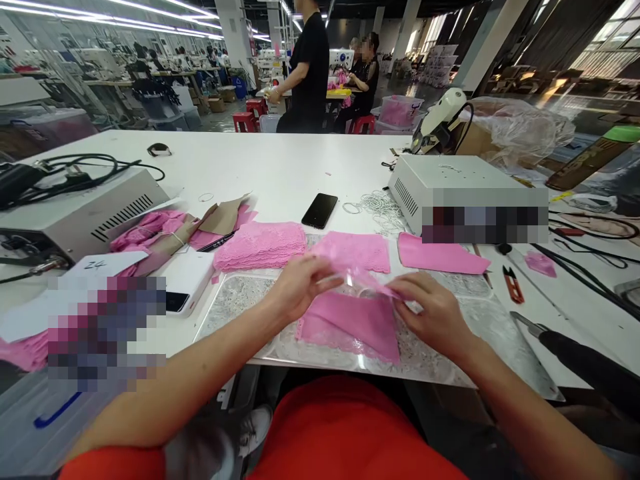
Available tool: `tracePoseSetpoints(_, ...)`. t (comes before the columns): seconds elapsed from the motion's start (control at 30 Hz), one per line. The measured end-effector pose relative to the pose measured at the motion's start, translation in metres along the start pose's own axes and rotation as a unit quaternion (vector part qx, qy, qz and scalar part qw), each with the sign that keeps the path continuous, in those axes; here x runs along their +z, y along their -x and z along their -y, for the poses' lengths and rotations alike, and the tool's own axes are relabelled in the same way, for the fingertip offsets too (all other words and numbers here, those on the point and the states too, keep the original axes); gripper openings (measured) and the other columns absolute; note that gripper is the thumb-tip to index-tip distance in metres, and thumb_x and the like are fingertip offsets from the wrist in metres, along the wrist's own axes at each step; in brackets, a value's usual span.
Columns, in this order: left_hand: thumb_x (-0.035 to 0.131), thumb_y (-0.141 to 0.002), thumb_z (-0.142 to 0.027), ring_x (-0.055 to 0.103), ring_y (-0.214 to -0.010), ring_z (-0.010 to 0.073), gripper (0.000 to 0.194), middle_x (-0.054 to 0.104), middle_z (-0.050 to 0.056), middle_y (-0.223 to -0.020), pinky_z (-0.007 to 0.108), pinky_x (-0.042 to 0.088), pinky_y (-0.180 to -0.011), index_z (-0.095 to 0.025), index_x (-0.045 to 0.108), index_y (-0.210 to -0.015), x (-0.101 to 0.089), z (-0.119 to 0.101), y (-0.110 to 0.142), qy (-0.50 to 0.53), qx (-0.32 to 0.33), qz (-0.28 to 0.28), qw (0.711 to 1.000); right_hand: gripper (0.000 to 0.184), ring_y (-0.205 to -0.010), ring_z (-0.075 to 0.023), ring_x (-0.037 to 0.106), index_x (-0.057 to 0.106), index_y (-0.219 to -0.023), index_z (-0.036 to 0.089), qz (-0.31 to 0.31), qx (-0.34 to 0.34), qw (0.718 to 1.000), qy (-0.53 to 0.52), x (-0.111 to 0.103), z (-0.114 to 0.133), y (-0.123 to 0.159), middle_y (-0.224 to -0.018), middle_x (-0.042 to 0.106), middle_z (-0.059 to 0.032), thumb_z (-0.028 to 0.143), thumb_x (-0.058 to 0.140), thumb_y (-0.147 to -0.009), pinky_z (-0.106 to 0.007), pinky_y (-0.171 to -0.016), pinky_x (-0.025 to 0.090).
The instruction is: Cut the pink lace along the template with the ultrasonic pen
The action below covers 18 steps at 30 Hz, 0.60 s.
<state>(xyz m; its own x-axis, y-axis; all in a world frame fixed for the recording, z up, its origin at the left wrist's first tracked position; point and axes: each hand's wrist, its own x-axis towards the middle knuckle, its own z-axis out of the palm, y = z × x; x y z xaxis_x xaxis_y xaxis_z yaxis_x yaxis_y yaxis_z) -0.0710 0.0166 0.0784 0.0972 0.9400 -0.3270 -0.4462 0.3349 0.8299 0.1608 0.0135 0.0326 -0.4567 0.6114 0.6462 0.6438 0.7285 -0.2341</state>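
Observation:
My left hand [300, 287] and my right hand [433, 313] both pinch the upper edge of a pink lace fabric piece [350, 327], which hangs down over a clear patterned mat [240, 300] at the table's near edge. A thin transparent strip seems to run between my fingertips. Just behind my hands lie more pink lace pieces: a folded stack [260, 245], a flat one [360, 252] and a plain pink piece [440, 257].
A black phone [320, 210] and loose elastic rings [380, 207] lie mid-table. Grey machine boxes stand left [85, 213] and right [450, 180]. Red thread snips [513, 283] lie at right, a white phone [187, 280] at left. People work at a far table.

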Motion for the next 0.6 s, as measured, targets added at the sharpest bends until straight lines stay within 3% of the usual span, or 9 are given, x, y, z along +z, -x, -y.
tracePoseSetpoints(0.1,0.071,-0.072,-0.012,0.066,-0.068,0.0149,0.014,0.064,0.006,-0.069,0.028,0.057,-0.071,-0.011,0.058,-0.067,-0.033,0.019,0.019,-0.061,-0.063,-0.012,0.996,0.022,-0.076,-0.0166,0.062,0.065,-0.097,0.024,0.048,-0.073,0.996,-0.015,-0.007,0.005,0.029,-0.084,0.067,-0.0048,0.01,0.051,-0.086,-0.031,-0.067,0.053)
tracePoseSetpoints(0.2,0.072,-0.072,-0.018,0.065,-0.064,0.0156,0.013,0.067,0.008,-0.069,0.025,0.055,-0.061,-0.012,0.061,-0.071,-0.055,0.026,0.036,-0.129,-0.095,-0.013,0.987,0.026,-0.078,-0.0164,0.064,0.064,-0.103,0.023,0.077,-0.091,0.992,-0.051,-0.002,0.011,0.051,-0.086,0.068,-0.0051,0.009,0.052,-0.086,-0.031,-0.068,0.054)
tracePoseSetpoints(0.3,0.07,-0.075,-0.025,0.059,-0.053,0.0132,0.016,0.064,0.005,-0.062,0.022,0.049,-0.051,-0.013,0.063,-0.067,-0.066,0.022,0.05,-0.2,-0.095,-0.009,0.975,0.028,-0.08,-0.0168,0.065,0.064,-0.107,0.024,0.081,-0.083,0.991,-0.063,0.001,0.01,0.061,-0.089,0.069,-0.0054,0.009,0.053,-0.086,-0.032,-0.069,0.055)
tracePoseSetpoints(0.37,0.07,-0.074,-0.024,0.052,-0.049,0.0102,0.016,0.059,0.002,-0.057,0.019,0.042,-0.046,-0.014,0.064,-0.063,-0.071,0.019,0.059,-0.27,-0.055,-0.007,0.961,0.029,-0.079,-0.0166,0.065,0.064,-0.108,0.026,0.073,-0.072,0.992,-0.069,0.001,0.007,0.063,-0.089,0.069,-0.0048,0.01,0.053,-0.086,-0.032,-0.069,0.056)
tracePoseSetpoints(0.43,0.068,-0.075,-0.021,0.05,-0.054,0.0097,0.01,0.058,0.002,-0.063,0.018,0.04,-0.051,-0.016,0.068,-0.066,-0.077,0.019,0.067,-0.393,0.05,0.019,0.918,0.031,-0.08,-0.0167,0.066,0.064,-0.109,0.028,0.069,-0.059,0.993,-0.08,-0.001,0.005,0.065,-0.091,0.07,-0.0045,0.011,0.053,-0.086,-0.032,-0.07,0.056)
tracePoseSetpoints(0.47,0.065,-0.077,-0.02,0.052,-0.06,0.0109,0.007,0.06,0.003,-0.071,0.019,0.042,-0.056,-0.017,0.07,-0.073,-0.081,0.021,0.07,-0.462,0.114,0.046,0.879,0.031,-0.081,-0.0169,0.066,0.064,-0.109,0.028,0.069,-0.054,0.992,-0.086,-0.002,0.004,0.065,-0.091,0.069,-0.0045,0.011,0.054,-0.086,-0.031,-0.071,0.057)
tracePoseSetpoints(0.53,0.055,-0.082,-0.018,0.056,-0.074,0.0144,0.02,0.061,0.007,-0.091,0.024,0.046,-0.068,-0.022,0.073,-0.091,-0.088,0.027,0.074,-0.577,0.216,0.11,0.78,0.031,-0.082,-0.0175,0.066,0.064,-0.111,0.028,0.075,-0.047,0.991,-0.095,-0.004,0.004,0.066,-0.092,0.069,-0.0048,0.012,0.054,-0.086,-0.031,-0.071,0.057)
tracePoseSetpoints(0.6,0.047,-0.083,-0.014,0.056,-0.082,0.0169,0.033,0.06,0.01,-0.105,0.028,0.046,-0.075,-0.025,0.071,-0.103,-0.095,0.032,0.073,-0.635,0.254,0.153,0.713,0.031,-0.083,-0.0189,0.066,0.063,-0.113,0.027,0.084,-0.048,0.991,-0.096,-0.006,0.005,0.067,-0.094,0.069,-0.006,0.015,0.057,-0.085,-0.033,-0.072,0.058)
